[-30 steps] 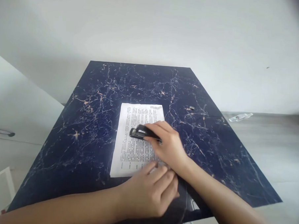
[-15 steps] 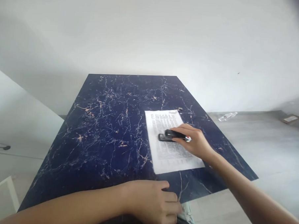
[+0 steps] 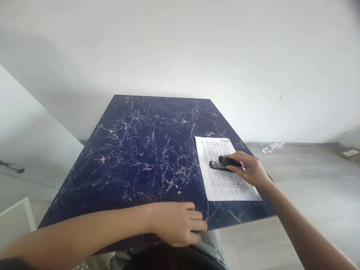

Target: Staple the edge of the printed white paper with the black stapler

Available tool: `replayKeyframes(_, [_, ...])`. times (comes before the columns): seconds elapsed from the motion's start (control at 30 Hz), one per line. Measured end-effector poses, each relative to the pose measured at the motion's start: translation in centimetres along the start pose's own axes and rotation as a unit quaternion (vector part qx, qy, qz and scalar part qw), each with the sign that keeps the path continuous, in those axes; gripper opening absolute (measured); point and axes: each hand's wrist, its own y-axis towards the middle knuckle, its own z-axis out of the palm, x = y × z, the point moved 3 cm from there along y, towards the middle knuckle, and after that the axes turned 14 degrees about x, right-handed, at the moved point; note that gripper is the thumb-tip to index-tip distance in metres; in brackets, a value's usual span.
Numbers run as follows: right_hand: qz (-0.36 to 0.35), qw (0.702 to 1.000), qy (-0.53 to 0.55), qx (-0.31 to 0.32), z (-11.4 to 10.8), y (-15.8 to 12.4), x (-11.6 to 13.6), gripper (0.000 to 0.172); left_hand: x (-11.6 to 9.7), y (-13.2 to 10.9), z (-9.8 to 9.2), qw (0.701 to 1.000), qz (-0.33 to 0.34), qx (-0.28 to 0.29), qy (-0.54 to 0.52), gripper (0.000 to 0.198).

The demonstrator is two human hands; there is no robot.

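A printed sheet of paper lies at the right side of the dark blue marbled table. A black stapler rests on the sheet, and my right hand is wrapped round its rear end. At the table's near edge my left hand has its fingers curled over the edge, and I see nothing held in them.
A small dark object lies on the table just beyond the paper. A plastic bottle and a flat frame-like thing lie on the grey floor at the right. A white cabinet with a black handle stands at the left.
My right hand has slid the paper and stapler to the table's right side. My left hand has left the paper and settled on the near edge. The view has turned.
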Motion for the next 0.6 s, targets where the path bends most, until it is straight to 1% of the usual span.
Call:
replayKeyframes(0.03, [0.006,1.000,0.001,-0.004,-0.2,0.0,0.2,0.039,-0.4,0.1,0.0,1.000,0.001,0.001,0.002,0.013])
replayKeyframes(0.07, [0.020,1.000,0.005,-0.022,-0.4,-0.2,0.4,0.042,-0.8,0.2,0.0,1.000,0.005,0.002,0.002,0.012])
replayKeyframes(0.1, [0.046,0.997,0.012,-0.057,-0.8,-0.5,0.5,0.042,-1.3,0.4,0.1,1.000,0.011,0.001,0.001,0.011])
replayKeyframes(0.13, [0.081,0.991,0.022,-0.105,-1.2,-1.0,0.5,0.038,-1.9,0.5,0.2,1.000,0.023,-0.001,-0.003,0.010])
replayKeyframes(0.2, [0.154,0.967,0.040,-0.199,-1.8,-2.3,-0.2,0.029,-3.1,0.7,0.7,0.998,0.053,-0.010,-0.018,0.010])
replayKeyframes(0.23, [0.185,0.955,0.043,-0.228,-2.0,-3.0,-0.9,0.028,-3.6,0.8,1.1,0.997,0.067,-0.013,-0.027,0.012])
replayKeyframes(0.27, [0.215,0.946,0.044,-0.239,-2.1,-3.6,-1.9,0.030,-4.0,0.9,1.5,0.996,0.077,-0.013,-0.036,0.015])
replayKeyframes(0.3, [0.244,0.940,0.041,-0.237,-2.1,-4.1,-3.1,0.031,-4.3,1.0,1.9,0.996,0.082,-0.007,-0.046,0.019])
replayKeyframes(0.4, [0.353,0.911,0.025,-0.211,-1.8,-5.2,-7.4,0.031,-4.4,1.3,3.0,0.994,0.077,0.040,-0.064,0.028])
replayKeyframes(0.43, [0.378,0.902,0.036,-0.205,-1.7,-5.4,-8.6,0.029,-4.3,1.4,3.3,0.994,0.077,0.055,-0.064,0.029])
replayKeyframes(0.47, [0.393,0.895,0.053,-0.206,-1.5,-5.5,-9.5,0.027,-4.3,1.4,3.4,0.993,0.078,0.065,-0.061,0.029])
replayKeyframes(0.53, [0.396,0.886,0.088,-0.226,-1.3,-5.6,-10.6,0.025,-4.2,1.4,3.5,0.993,0.078,0.067,-0.052,0.025])
replayKeyframes(0.6, [0.387,0.875,0.107,-0.270,-1.1,-5.8,-10.8,0.025,-4.2,1.3,3.3,0.994,0.075,0.057,-0.049,0.022])
